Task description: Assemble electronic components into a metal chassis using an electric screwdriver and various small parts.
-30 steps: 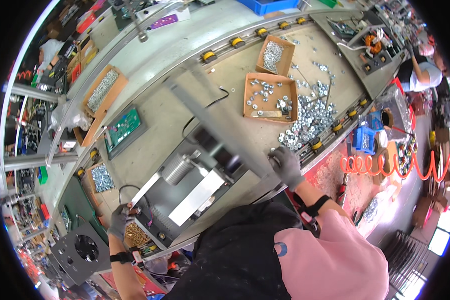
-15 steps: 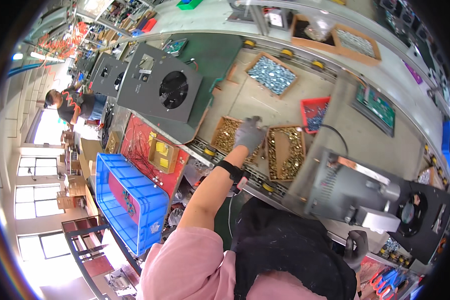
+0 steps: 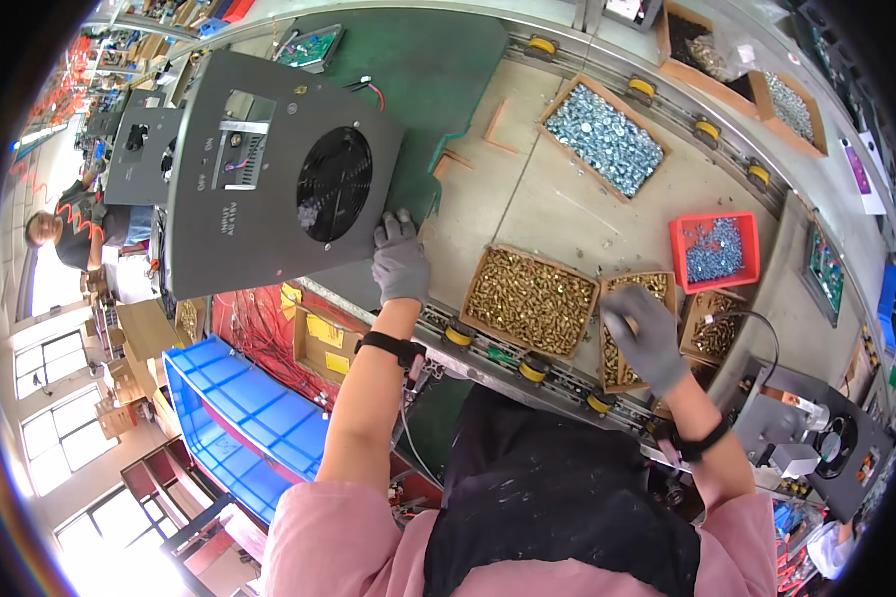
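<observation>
Both hands wear grey gloves. My left hand (image 3: 400, 264) is at the lower right edge of a dark grey metal case (image 3: 259, 199) with a round black fan (image 3: 335, 184). Its fingers are stretched out against the case edge, with nothing seen in them. My right hand (image 3: 645, 333) is over a cardboard box of brass fasteners (image 3: 653, 283), fingers curled in; whatever they may hold is hidden. Left of it stands a larger box of brass fasteners (image 3: 533, 300). A smaller box of brass parts (image 3: 713, 326) lies to its right.
Farther back are a box of silvery fasteners (image 3: 604, 137) and a red bin of small screws (image 3: 714, 249). Yellow rollers (image 3: 458, 335) line the conveyor rails. A blue crate (image 3: 249, 408) stands lower left. Another dark case (image 3: 816, 428) is at right. A person (image 3: 80, 231) stands far left.
My left hand has moved from the brass fastener boxes to the case's edge. My right hand has come up from my lower right to a brass fastener box. The view has shifted.
</observation>
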